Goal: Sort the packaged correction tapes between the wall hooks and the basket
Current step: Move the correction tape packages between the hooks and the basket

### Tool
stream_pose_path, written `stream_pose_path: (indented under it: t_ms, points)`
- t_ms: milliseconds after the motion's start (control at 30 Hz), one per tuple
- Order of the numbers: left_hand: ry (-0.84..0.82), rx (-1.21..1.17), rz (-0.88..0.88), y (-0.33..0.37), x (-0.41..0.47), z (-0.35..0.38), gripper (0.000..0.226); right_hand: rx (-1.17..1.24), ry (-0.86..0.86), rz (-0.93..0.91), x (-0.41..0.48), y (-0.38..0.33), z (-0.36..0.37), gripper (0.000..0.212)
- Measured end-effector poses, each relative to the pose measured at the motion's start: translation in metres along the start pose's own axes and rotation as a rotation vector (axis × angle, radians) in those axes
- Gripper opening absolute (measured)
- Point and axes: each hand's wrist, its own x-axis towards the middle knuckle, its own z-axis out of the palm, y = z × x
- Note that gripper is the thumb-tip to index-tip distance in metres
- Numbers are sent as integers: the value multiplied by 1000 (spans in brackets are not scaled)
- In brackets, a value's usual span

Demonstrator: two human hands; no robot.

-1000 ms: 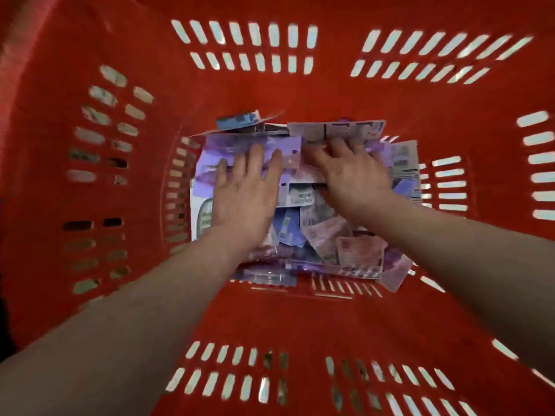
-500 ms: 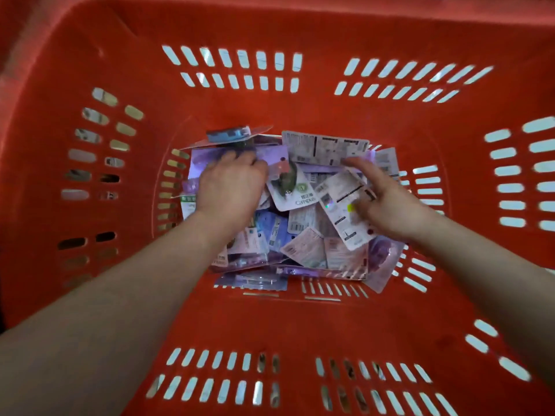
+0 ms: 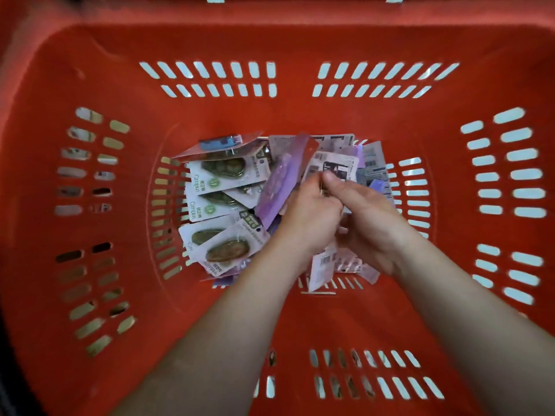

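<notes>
Red slotted basket [image 3: 90, 370], packaged correction tapes [image 3: 222, 187] heaped inside

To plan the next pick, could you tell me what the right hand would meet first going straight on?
The right hand points forward and leftward; the white card pack with black print, pinched under its thumb, comes first; beyond it depth is unclear.

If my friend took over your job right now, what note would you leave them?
Left hand: grips a tilted-up stack of purple packs.
Right hand: pinches a white-backed pack.
Green Campus packs lie loose at the left of the red basket floor.
Done: cannot tell; wall hooks are out of view.
To do: lift out the held packs, hang them, sort the rest.
</notes>
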Motion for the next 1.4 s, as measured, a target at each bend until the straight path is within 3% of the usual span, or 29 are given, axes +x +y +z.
stream_pose_path:
  t_ms: [100,267,367,467,533,600,700,733,867,900,967,1000,1067,1167,1267,1400]
  points:
    - [-109,-169,-54,-5,4,-6,45,-30,88,21,6,3,-12,20]
    - [476,508,136,-34,26,-49,34,-266,304,-84,15,12,-24,12]
    - [346,784,2,-53,38,-57,68,-448,449,-242,23,14,-29,9]
    - [210,935,32,-61,46,-42,76,-586,529,-348,31,21,-30,7]
    - [225,898,5,-57,49,-39,68,-652,575,-376,36,25,-32,25]
    - [219,698,-11,-51,44,-41,52,-663,585,-347,39,28,-33,37]
    - [106,182,-59,-46,23,-41,28,-564,572,-351,39,28,-28,34]
    - [48,164,-56,-44,14,-39,26,-497,544,-357,37,26,-25,32]
    - [-56,478,48,-54,-3,-27,36,-446,270,-240,25,20,-11,57]
    - [-95,506,55,-56,-4,-29,35,-477,229,-224,25,25,-11,54]
    - [-197,537,46,-54,-2,-47,23,-610,248,-234,27,38,-13,38]
    - [-220,560,32,-53,0,-60,21,-696,273,-230,28,45,-14,41]
    - [-128,822,6,-57,7,-91,43,-754,326,-213,30,56,-17,48]
    - [-104,1419,-33,-74,7,-115,70,-688,340,-241,29,56,-18,34]
    - [-208,1592,9,-89,8,-109,84,-719,322,-279,29,55,-17,30]
    - [-137,1786,61,-80,15,-99,67,-733,298,-282,27,52,-17,28]
